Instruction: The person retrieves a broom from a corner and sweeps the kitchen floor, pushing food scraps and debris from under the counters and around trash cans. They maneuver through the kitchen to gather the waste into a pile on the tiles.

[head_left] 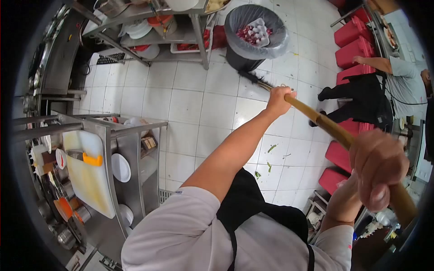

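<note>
Now, a downward look from head height onto a white tiled kitchen floor (190,104). Left hand (278,100) closed around the middle of a long wooden broom handle (325,125), arm stretched forward. Right hand (377,169) wrapped tight over the handle near its upper end, close to the chest. Dark broom head (251,77) down on the tiles, just beside the base of a black bin (237,58) with a grey liner and an egg tray inside.

Green scraps (271,148) on the tiles nearer the body, well apart from the bristles. Probably best swept with short, low strokes, bristles flat to the tile, lower hand steering and upper hand as pivot. Worth drawing the head back to gather those green bits.

To the right, a co-worker (402,79) in a grey top bent over red crates (355,45), legs near the sweeping path. To the left, a steel table (131,153) with a white cutting board (86,180) and an orange-handled knife (88,159), narrowing the lane. Farther off, a steel rack (199,40) of plates beside the bin.
</note>
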Motion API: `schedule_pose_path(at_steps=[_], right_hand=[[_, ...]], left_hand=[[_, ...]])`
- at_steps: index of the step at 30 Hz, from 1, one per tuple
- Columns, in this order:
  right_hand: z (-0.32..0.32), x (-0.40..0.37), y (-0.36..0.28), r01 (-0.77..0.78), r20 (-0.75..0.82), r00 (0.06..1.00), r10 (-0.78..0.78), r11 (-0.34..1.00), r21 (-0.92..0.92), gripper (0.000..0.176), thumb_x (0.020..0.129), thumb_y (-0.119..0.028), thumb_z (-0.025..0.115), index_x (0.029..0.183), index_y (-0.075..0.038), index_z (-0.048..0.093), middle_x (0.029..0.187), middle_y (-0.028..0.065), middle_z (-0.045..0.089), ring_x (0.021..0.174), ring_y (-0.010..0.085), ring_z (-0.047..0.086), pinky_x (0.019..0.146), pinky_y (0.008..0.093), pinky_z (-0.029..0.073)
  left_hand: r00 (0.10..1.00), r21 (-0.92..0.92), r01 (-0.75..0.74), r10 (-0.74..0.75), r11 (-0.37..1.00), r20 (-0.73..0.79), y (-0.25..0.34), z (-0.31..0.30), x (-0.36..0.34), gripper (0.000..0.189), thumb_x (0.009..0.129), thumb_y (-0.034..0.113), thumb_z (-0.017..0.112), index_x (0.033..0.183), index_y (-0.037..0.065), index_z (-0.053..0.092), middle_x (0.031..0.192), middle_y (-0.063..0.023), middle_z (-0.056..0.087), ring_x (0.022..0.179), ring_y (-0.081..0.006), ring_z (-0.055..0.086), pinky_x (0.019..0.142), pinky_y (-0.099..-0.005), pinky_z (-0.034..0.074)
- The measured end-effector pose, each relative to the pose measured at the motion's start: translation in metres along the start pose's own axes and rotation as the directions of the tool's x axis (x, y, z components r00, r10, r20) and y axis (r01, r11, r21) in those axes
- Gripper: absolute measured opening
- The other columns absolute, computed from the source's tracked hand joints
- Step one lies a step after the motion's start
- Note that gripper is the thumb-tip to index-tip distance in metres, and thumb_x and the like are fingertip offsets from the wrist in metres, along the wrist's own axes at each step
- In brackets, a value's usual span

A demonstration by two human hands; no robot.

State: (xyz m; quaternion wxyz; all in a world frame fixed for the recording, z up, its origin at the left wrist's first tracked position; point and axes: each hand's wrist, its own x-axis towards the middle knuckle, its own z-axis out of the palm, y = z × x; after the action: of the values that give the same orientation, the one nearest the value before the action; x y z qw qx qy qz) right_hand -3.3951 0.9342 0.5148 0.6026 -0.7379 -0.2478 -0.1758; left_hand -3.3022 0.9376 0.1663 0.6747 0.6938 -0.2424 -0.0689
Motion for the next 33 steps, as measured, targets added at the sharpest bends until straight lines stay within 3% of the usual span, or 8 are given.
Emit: schedule_pose_path(at_steps=[3,7,10,13,20,28,31,33], right_hand=[[-0.020,-0.017,-0.036,0.156,-0.037,0.987,-0.155,0.987,0.031,0.029,0.080,-0.023,0.069,0.062,-0.012,0.049,0.047,-0.0024,0.044,0.033,0.0112,0.040,0.032,0.0272,0.035],[-0.041,-0.032,-0.098,0.207,-0.278,0.946,-0.165,0.970,0.127,0.024,0.076,-0.021,0.063,0.061,-0.014,0.045,0.043,-0.0071,0.040,0.031,0.0047,0.039,0.029,0.0181,0.032],[-0.072,-0.049,-0.092,0.102,-0.408,0.913,-0.014,0.975,0.196,0.026,0.083,-0.019,0.060,0.065,-0.012,0.043,0.043,-0.0064,0.039,0.030,0.0047,0.036,0.028,0.0179,0.029],[-0.101,-0.046,-0.042,-0.014,-0.478,0.869,0.130,0.971,0.239,0.026,0.090,-0.018,0.056,0.070,-0.010,0.041,0.045,-0.0046,0.039,0.030,0.0055,0.034,0.028,0.0190,0.028],[-0.082,0.014,0.047,0.018,-0.370,0.927,-0.070,0.990,-0.140,0.027,0.090,-0.021,0.059,0.073,-0.007,0.044,0.046,-0.0024,0.042,0.032,0.0075,0.041,0.027,0.0223,0.035],[-0.074,0.018,0.028,-0.007,-0.475,0.866,-0.158,0.945,-0.327,0.021,0.078,-0.011,0.065,0.068,-0.006,0.046,0.049,0.0001,0.046,0.036,0.0117,0.041,0.032,0.0277,0.035],[-0.047,0.008,-0.058,0.057,-0.626,0.729,-0.278,0.935,-0.349,0.029,0.078,-0.010,0.073,0.062,-0.010,0.049,0.049,-0.0022,0.051,0.034,0.0048,0.044,0.032,0.0182,0.040],[-0.042,-0.011,-0.103,-0.029,-0.607,0.775,-0.176,0.950,-0.312,0.025,0.080,-0.010,0.072,0.069,-0.009,0.049,0.049,-0.0022,0.053,0.032,0.0049,0.043,0.031,0.0192,0.043]], left_hand=[[0.996,0.010,-0.045,0.045,0.999,0.073,0.032,0.012,-0.013,0.035,0.080,0.018,0.070,0.061,0.001,0.045,0.060,-0.0166,0.051,0.058,-0.0348,0.048,0.056,-0.0436,0.039],[0.993,0.079,-0.104,0.108,0.991,-0.037,0.082,0.024,-0.060,0.038,0.078,0.021,0.073,0.059,0.004,0.044,0.057,-0.0135,0.048,0.057,-0.0340,0.047,0.054,-0.0413,0.037],[0.983,0.032,0.007,-0.013,0.999,0.182,0.099,0.010,-0.082,0.041,0.079,0.022,0.073,0.056,0.005,0.042,0.051,-0.0122,0.045,0.050,-0.0316,0.044,0.051,-0.0421,0.034],[0.830,0.181,0.263,-0.318,0.948,0.459,0.058,0.008,-0.067,0.040,0.082,0.022,0.070,0.056,0.003,0.045,0.053,-0.0162,0.046,0.049,-0.0330,0.045,0.050,-0.0414,0.035],[0.923,0.074,0.018,-0.045,0.997,0.382,-0.043,0.062,0.033,0.032,0.083,0.021,0.064,0.060,0.002,0.052,0.063,-0.0199,0.054,0.059,-0.0383,0.053,0.055,-0.0416,0.041],[0.894,-0.020,-0.143,0.138,0.990,0.427,-0.013,0.092,0.100,0.042,0.080,0.024,0.071,0.057,0.000,0.045,0.061,-0.0171,0.051,0.061,-0.0383,0.048,0.056,-0.0445,0.039],[0.730,-0.203,-0.229,0.306,0.952,0.610,0.056,0.055,0.078,0.047,0.077,0.028,0.075,0.055,0.001,0.043,0.056,-0.0156,0.049,0.055,-0.0337,0.048,0.052,-0.0423,0.037],[0.577,-0.121,-0.085,0.148,0.989,0.803,0.068,0.045,0.056,0.048,0.078,0.031,0.074,0.053,0.002,0.045,0.053,-0.0157,0.048,0.051,-0.0328,0.047,0.049,-0.0422,0.036]])
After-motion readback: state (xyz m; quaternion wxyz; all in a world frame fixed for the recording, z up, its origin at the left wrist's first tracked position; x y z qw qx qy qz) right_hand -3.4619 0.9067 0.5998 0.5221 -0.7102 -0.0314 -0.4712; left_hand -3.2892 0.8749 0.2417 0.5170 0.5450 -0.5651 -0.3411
